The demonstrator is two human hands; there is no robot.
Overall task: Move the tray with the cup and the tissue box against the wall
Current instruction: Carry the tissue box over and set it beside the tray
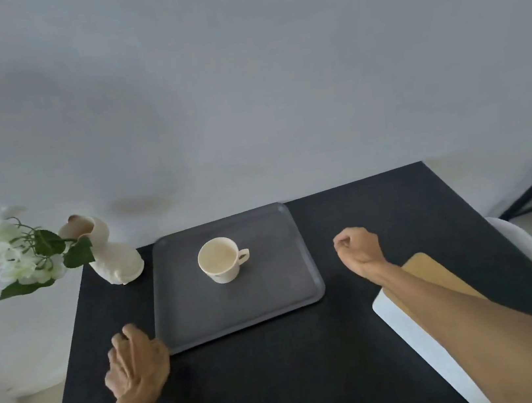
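A: Black table [285, 388], pale wall [240, 84] behind. List items, near to far.

B: Item 1, tissue box [412, 334]: white sides, tan top, near right edge, partly under the right forearm, well apart from the wall. Item 2, left hand [136, 362]: fingers [129, 335] spread and curled, holding nothing, touching or just beside the tray's near left corner; which, I cannot tell. Item 3, right hand [359, 244]: loosely fisted, empty, right of the tray, apart from it. Item 4, grey tray [240, 315]: far edge at or almost at the wall. Item 5, cup [220, 260]: upright at tray centre, handle to the right. Item 6, vase [110, 255] with flowers [24, 254], far left, just beside the tray.

A: Step in hand?

B: Judged: tray nearly placed; the box remains.

A: Method?

B: Push the tray low and level from the near rim, slowly, so the cup stays put; keep clear of the vase. Then grip the box by both long sides and slide it to the wall beside the tray.
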